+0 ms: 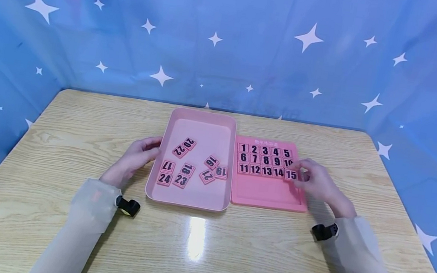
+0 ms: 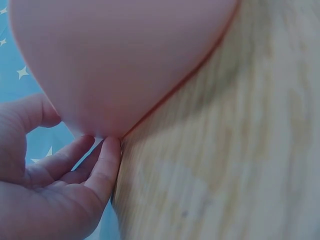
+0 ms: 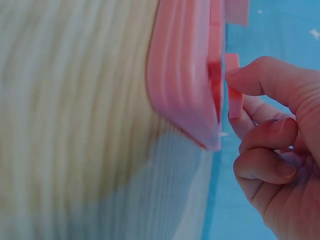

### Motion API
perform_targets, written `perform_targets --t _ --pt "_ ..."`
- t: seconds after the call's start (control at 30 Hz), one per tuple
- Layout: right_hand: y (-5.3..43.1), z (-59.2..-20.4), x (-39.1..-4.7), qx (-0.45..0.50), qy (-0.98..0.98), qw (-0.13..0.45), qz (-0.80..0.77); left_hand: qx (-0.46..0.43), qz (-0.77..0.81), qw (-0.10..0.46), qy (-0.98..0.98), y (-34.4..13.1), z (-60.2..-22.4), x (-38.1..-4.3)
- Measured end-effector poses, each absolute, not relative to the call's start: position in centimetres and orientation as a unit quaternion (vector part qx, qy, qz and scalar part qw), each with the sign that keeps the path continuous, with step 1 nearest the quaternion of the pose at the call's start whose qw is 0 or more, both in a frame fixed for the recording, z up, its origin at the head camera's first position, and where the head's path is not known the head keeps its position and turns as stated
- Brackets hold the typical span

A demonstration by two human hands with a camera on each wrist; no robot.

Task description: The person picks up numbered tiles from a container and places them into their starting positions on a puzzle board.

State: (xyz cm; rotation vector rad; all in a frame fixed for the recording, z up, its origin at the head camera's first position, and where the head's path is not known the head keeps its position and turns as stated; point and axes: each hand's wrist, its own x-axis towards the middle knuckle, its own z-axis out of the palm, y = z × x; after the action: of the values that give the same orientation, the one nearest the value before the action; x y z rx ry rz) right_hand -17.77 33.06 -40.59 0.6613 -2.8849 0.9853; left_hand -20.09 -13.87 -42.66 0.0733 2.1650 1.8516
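My right hand pinches the pink number tile 15 between thumb and fingertips. In the right wrist view that tile is seen edge-on, just off the pink puzzle board. The board holds tiles 1 to 14 in rows; number 10 is partly covered by the fingers. At the left side of the pink tray, my left hand touches the wall with its fingertips. The left wrist view shows the thumb at the rim and the fingers against the tray's outer wall.
Several loose tiles lie scattered in the tray, among them 24, 20 and 19, turned various ways. Tray and board stand side by side on a wooden table. A blue star-patterned cloth hangs behind.
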Motion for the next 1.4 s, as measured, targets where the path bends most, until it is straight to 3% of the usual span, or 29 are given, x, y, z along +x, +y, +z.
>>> perform_targets --t 1.4 --pt "33.18 -40.68 -18.10 0.168 -0.940 0.003 0.298 0.020 0.649 0.147 0.746 -13.84 -42.94 -20.42"
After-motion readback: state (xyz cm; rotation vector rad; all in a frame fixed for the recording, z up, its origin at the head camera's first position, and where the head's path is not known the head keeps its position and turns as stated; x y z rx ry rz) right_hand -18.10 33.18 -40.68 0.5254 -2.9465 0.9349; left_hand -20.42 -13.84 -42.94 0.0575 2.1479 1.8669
